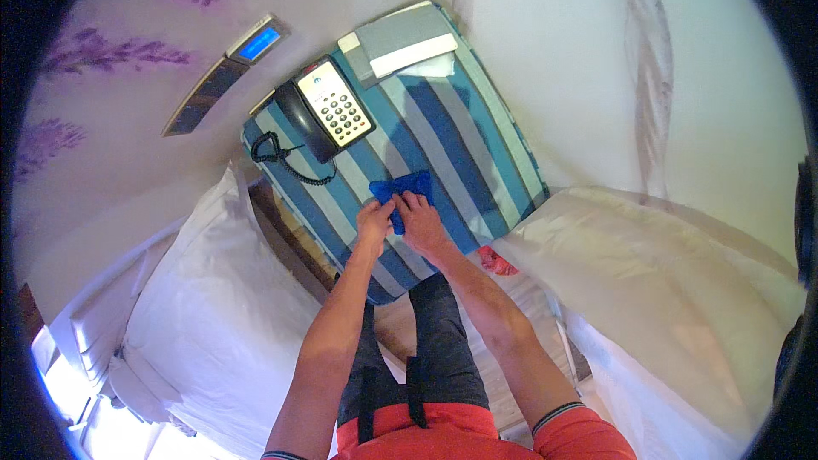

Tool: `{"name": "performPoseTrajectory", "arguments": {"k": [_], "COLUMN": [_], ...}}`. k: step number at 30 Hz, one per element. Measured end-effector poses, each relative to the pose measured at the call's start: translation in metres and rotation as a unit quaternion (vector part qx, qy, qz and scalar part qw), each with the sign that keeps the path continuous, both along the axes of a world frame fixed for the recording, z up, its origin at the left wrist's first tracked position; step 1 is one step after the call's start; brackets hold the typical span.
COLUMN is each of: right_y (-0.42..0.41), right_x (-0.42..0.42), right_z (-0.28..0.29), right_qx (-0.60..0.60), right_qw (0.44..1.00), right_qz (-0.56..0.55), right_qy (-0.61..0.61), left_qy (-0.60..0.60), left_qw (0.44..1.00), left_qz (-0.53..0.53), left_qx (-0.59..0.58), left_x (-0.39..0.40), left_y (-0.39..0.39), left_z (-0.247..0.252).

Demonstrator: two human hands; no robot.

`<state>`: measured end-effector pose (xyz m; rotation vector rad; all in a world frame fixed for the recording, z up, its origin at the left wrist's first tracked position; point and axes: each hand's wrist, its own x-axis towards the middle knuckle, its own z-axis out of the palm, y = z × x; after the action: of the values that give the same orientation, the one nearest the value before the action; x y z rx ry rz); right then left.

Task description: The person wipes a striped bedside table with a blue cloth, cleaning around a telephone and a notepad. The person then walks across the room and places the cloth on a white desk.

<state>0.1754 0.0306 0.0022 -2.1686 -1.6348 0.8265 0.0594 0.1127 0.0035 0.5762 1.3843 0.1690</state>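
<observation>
A small piece of blue, cloth-like material (416,183) is held between my two hands, above a table with a striped cloth (441,134). My left hand (374,223) grips its lower left part between thumb and fingers. On its right side, the fingers of my right hand (418,220) close over it and hide much of its middle. Its upper edge fans out past my fingertips. Whether it is a folded cloth or a thin bag cannot be told.
A black corded telephone (335,105) with a coiled cord (300,172) stands at the table's left. Behind it lie grey-and-white folded items (409,41). White-covered furniture flanks me left (211,294) and right (645,268). A red object (497,262) shows below the table's right edge. A wall panel (259,43) glows blue.
</observation>
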Motion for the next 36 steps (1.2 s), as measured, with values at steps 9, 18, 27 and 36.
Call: {"name": "performPoseTrajectory", "arguments": {"k": [9,18,27,36], "right_y": [0.018,0.047,0.083,0.111], "right_x": [0.004,-0.016,0.020,0.099], "right_z": [0.036,0.087,0.043,0.043], "right_qx": [-0.023,-0.104,0.000,-0.029], "right_qw": [0.977,0.899,0.761,0.740], "right_qz": [-0.069,-0.310,-0.484,-0.456], "right_qy": [0.200,0.292,0.433,0.493], "left_qy": [-0.113,-0.180,-0.050,-0.053], "left_qw": [0.980,0.961,0.998,0.995], "left_qz": [0.131,0.078,-0.005,0.071], "left_qx": [-0.095,-0.192,-0.043,0.052], "left_x": [0.016,0.012,0.029,0.081], "left_y": [0.008,0.045,0.090,0.134], "left_z": [0.030,0.032,0.047,0.025]}}
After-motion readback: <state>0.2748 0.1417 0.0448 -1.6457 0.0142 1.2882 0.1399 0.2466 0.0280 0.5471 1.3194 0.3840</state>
